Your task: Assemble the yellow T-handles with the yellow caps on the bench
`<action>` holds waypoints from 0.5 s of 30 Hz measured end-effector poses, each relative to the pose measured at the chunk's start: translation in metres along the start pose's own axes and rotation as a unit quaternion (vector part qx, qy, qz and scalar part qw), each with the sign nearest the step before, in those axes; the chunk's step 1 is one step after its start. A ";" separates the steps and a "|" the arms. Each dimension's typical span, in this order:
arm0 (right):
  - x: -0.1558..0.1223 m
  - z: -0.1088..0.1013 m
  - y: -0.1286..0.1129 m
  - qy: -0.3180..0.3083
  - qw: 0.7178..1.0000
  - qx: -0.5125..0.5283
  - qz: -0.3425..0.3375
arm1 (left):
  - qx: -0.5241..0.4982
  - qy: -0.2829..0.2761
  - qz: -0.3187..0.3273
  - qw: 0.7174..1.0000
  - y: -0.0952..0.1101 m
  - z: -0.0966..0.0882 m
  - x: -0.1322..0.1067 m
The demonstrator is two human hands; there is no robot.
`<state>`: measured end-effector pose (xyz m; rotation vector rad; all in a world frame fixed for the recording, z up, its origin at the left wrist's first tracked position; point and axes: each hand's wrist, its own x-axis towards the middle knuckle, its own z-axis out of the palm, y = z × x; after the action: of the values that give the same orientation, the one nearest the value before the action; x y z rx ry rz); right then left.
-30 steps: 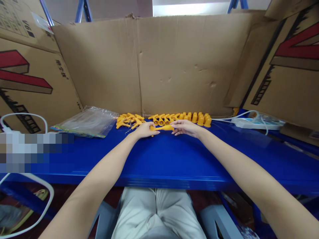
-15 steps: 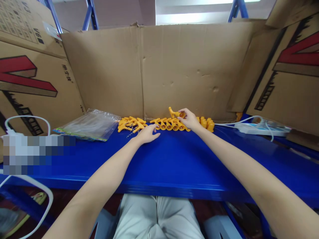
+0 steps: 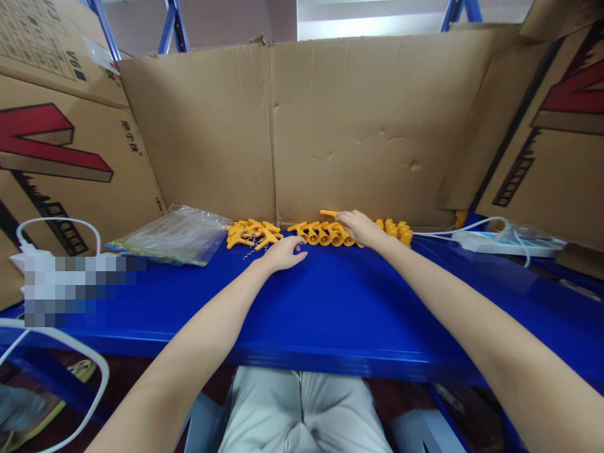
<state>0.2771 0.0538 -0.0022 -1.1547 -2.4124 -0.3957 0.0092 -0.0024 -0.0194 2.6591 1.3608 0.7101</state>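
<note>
My right hand [image 3: 361, 228] is closed around a yellow plastic corkscrew [image 3: 329, 213]; its T-bar end sticks out to the left, and my fingers cover the rest. Below it, a row of similar yellow pieces [image 3: 324, 239] lies with round cup mouths facing me and T-shaped ends toward the cardboard. Thumb and fingers apart, my left hand [image 3: 284, 253] rests at the left end of this row with nothing visible in it. Left of that hand is a loose pile of yellow T-handles [image 3: 252, 233] with thin metal spirals. More upright yellow parts [image 3: 401, 233] stand beyond my right hand.
The blue table [image 3: 311, 302] is backed by a tall cardboard sheet [image 3: 368, 126], with printed boxes on both sides. Clear plastic bags [image 3: 174, 236] lie at left. A white power strip [image 3: 507, 244] with cables is at right, and a white cable [image 3: 101, 371] loops at left.
My right hand has lowered slightly and turned, so the held corkscrew's cup no longer shows. My left hand is almost still. The whole view has shifted a little.
</note>
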 end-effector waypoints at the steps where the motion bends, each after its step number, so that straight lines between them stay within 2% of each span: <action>1: -0.001 -0.004 0.005 0.006 1.000 0.005 0.016 | 0.002 0.000 0.001 1.000 0.000 0.000 0.000; 5: -0.011 -0.019 0.022 -0.001 0.997 0.019 0.072 | -0.005 -0.007 -0.009 1.000 0.000 0.000 0.000; 8: -0.019 -0.021 0.028 -0.012 0.996 0.013 0.089 | -0.009 -0.015 -0.017 1.000 0.000 0.000 0.000; 15: -0.023 0.006 0.022 0.007 0.998 0.027 0.056 | -0.010 -0.018 -0.018 1.000 -0.001 0.001 0.001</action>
<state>0.3057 0.0543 -0.0180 -1.2521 -2.3179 -0.2992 0.0092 -0.0015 -0.0199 2.6117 1.3817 0.6657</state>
